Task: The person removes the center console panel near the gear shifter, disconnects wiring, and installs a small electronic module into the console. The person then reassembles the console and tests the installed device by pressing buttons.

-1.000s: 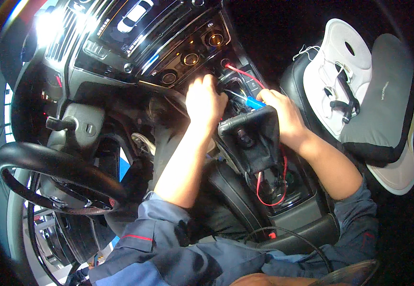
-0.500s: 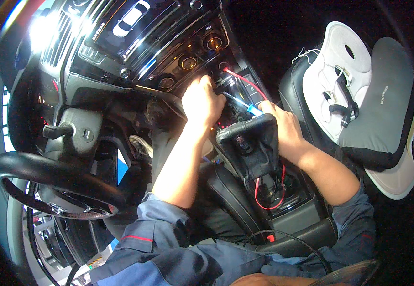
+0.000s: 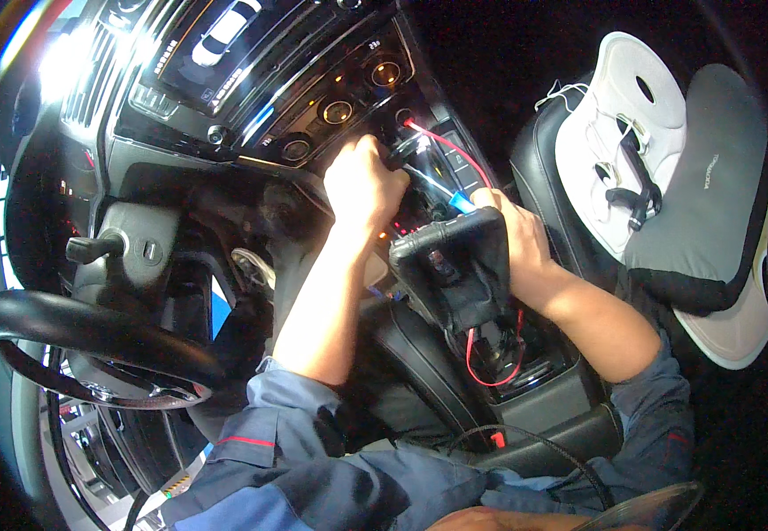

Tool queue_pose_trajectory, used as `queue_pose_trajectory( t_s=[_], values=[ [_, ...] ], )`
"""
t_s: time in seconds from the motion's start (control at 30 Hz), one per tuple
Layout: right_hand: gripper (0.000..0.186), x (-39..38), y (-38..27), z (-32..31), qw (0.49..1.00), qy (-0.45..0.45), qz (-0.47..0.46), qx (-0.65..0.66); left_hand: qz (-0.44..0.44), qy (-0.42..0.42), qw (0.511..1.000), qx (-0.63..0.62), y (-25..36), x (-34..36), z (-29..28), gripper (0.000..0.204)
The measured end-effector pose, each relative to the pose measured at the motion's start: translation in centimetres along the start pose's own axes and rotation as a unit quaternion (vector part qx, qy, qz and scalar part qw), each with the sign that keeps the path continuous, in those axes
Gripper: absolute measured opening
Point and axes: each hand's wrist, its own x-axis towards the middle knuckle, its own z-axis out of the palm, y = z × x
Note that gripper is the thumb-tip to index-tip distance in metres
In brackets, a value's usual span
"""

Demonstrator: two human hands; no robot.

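Note:
My right hand [image 3: 518,232] is closed round the blue handle of a screwdriver [image 3: 460,202], its thin metal shaft pointing up and left into the centre console. Just below the dashboard, my left hand [image 3: 362,184] has its fingers curled in at the left side of the console opening; what they grip is hidden. A dark part lies right beside its fingertips. Between my forearms sits the black leather shifter boot [image 3: 450,257], lifted and tilted over the console. A red wire [image 3: 448,142] runs from a socket under the climate panel toward my right hand. It shows again as a loop below the boot.
The climate control panel [image 3: 338,112] and a lit screen [image 3: 224,35] are above my hands. At left is the steering wheel [image 3: 92,332]. On the right seat lie a white pad [image 3: 578,173] and a grey cushion [image 3: 711,190]. A black armrest [image 3: 552,447] borders my body.
The whole view has shifted slightly, with the scene moving a little left and up. Both hands keep nearly the same places on the console, and the screwdriver stays in my right hand.

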Motion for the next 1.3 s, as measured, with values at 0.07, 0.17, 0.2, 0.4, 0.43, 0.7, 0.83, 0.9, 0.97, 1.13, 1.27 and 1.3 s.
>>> queue_pose_trajectory(
  t_s=[0.07, 0.17, 0.2, 0.4, 0.43, 0.7, 0.83, 0.9, 0.97, 1.13, 1.27, 1.3],
  values=[
    [0.024, -0.2, 0.0, 0.8, 0.998, 0.039, -0.025, -0.047, 0.000, -0.001, 1.000, 0.015, 0.1, 0.0, -0.1, 0.038],
    [0.020, -0.4, 0.4, 1.3, 0.987, 0.100, -0.080, -0.096, 0.010, 0.013, 1.000, 0.004, 0.2, -0.2, -0.2, 0.032],
    [0.020, -0.4, 0.6, 1.4, 0.986, 0.103, -0.081, -0.103, 0.005, 0.005, 1.000, 0.004, 0.2, -0.1, -0.3, 0.032],
    [0.021, -0.3, 1.0, 1.1, 0.993, 0.090, -0.062, -0.053, 0.000, -0.002, 1.000, 0.002, 0.2, -0.1, -0.4, 0.031],
    [0.021, -0.2, 0.9, 1.0, 0.995, 0.083, -0.047, -0.027, -0.001, -0.003, 1.000, 0.001, 0.2, -0.1, -0.4, 0.030],
    [0.018, 1.8, 0.7, -0.4, 0.983, 0.017, 0.095, 0.158, -0.013, -0.015, 1.000, 0.002, 0.4, -0.1, -0.3, 0.030],
    [0.020, 2.1, 0.5, -0.9, 0.976, -0.006, 0.123, 0.177, -0.015, -0.008, 1.000, 0.005, 0.3, -0.1, -0.1, 0.035],
    [0.020, 2.0, 0.4, -1.0, 0.979, -0.016, 0.115, 0.169, -0.013, -0.007, 1.000, 0.007, 0.2, 0.0, 0.0, 0.036],
    [0.021, 1.8, 0.1, -0.7, 0.993, 0.017, 0.067, 0.100, -0.011, -0.009, 1.000, 0.012, 0.2, -0.1, 0.1, 0.038],
    [0.021, 0.7, 0.1, -0.6, 0.994, 0.072, -0.040, -0.071, 0.005, 0.000, 1.000, 0.008, 0.2, -0.2, -0.1, 0.034],
    [0.026, 0.1, -0.1, -0.4, 0.995, 0.072, -0.035, -0.067, 0.002, -0.005, 1.000, 0.009, 0.3, -0.2, -0.3, 0.033],
    [0.027, -0.1, -0.3, -0.4, 0.997, 0.052, -0.012, -0.058, 0.004, -0.003, 1.000, 0.009, 0.4, -0.2, -0.4, 0.033]
  ],
)
